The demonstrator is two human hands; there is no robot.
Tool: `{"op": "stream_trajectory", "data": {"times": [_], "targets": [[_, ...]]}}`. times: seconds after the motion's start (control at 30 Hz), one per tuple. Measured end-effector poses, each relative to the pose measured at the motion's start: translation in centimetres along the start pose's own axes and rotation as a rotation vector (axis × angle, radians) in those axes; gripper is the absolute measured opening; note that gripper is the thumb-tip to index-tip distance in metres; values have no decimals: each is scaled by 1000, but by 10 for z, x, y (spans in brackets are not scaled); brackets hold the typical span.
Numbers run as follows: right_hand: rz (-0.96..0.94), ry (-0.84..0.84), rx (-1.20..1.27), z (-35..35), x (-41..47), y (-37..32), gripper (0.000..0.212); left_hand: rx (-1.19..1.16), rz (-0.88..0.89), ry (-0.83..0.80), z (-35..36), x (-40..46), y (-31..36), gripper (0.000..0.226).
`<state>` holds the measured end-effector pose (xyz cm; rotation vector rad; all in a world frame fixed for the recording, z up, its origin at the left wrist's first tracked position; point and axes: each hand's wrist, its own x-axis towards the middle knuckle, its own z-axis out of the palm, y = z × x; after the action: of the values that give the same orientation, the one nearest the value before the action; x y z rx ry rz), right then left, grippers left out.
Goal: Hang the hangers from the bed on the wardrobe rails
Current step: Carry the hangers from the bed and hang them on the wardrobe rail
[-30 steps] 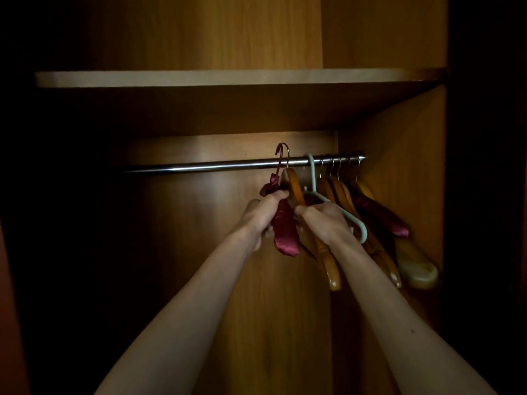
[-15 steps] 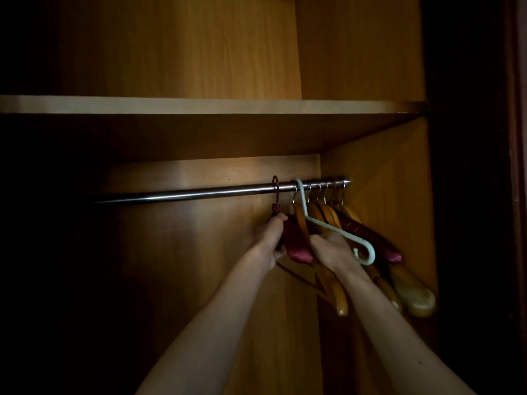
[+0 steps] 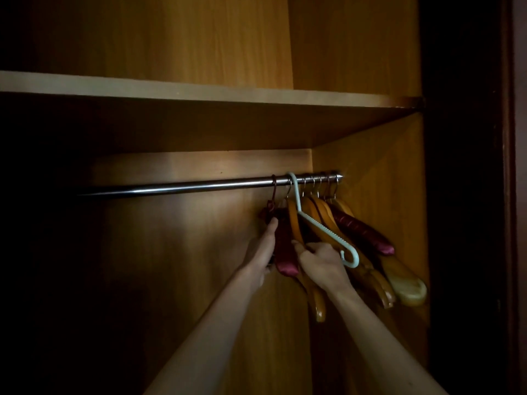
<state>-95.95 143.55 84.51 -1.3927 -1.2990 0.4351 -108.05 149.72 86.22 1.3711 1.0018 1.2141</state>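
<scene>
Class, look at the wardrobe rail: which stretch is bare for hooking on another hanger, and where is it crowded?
The chrome wardrobe rail is bare from its dark left end up to the maroon padded hanger. From there to the right side wall it is crowded with hooks: the pale green plastic hanger, wooden hangers, both hands.

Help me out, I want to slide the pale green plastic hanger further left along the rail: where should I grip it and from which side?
Grip the pale green hanger on its thin neck just below the hook, coming from the front and slightly left. That stretch stands clear above the wooden hangers, while its lower arm is crowded by them and the right hand. The rail lies bare leftward.
</scene>
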Motion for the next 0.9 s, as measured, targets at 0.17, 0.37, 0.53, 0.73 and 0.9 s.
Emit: {"op": "stream_trajectory", "data": {"times": [0.17,0.37,0.53,0.73,0.9], "targets": [[-117,113,-87,-1,-57,33,21,174,150,134,-12,-30,-65,63],[-1,-48,-271,13,-136,129,18,390,-33,-30,-20,-81,-214,27],[280,-339,-350,37,-218,246,18,499,-379,-282,-15,-161,-348,27],[748,-477,-410,49,-348,364,20,614,-702,-530,-10,-262,-459,31],[1040,-485,-420,44,-448,408,25,678,-984,-710,-16,-314,-520,17]]}}
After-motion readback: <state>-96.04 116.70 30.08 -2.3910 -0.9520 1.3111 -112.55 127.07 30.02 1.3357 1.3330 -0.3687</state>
